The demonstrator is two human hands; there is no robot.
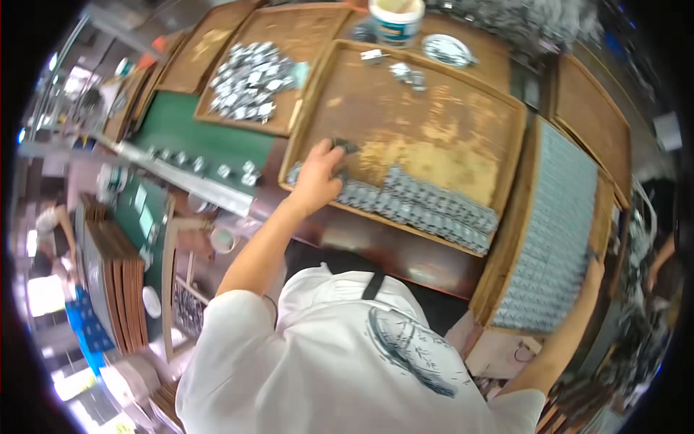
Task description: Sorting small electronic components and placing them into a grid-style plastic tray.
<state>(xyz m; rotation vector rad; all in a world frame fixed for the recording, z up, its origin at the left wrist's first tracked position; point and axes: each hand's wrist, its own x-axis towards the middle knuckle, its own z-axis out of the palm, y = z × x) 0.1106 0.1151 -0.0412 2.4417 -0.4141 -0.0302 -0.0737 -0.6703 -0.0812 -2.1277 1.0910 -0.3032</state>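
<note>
My left hand (318, 176) reaches over the left side of a wooden tray (405, 226), its fingers curled in a grip on a small dark grey metal part (347, 146). Below and right of it, small grey metal parts (426, 207) stand in close rows along the tray's near edge. Out at the right, my right hand (595, 267) is at the far side of a second tray packed with rows of grey parts (553, 224). Its fingers are closed near a small dark thing that I cannot make out.
A tray at the back left holds a heap of shiny metal parts (253, 78). Several loose parts lie on the green belt (188, 134). A white bucket (396, 22) and a dish of small pieces (446, 50) stand behind the middle tray. Another person (58, 224) is at far left.
</note>
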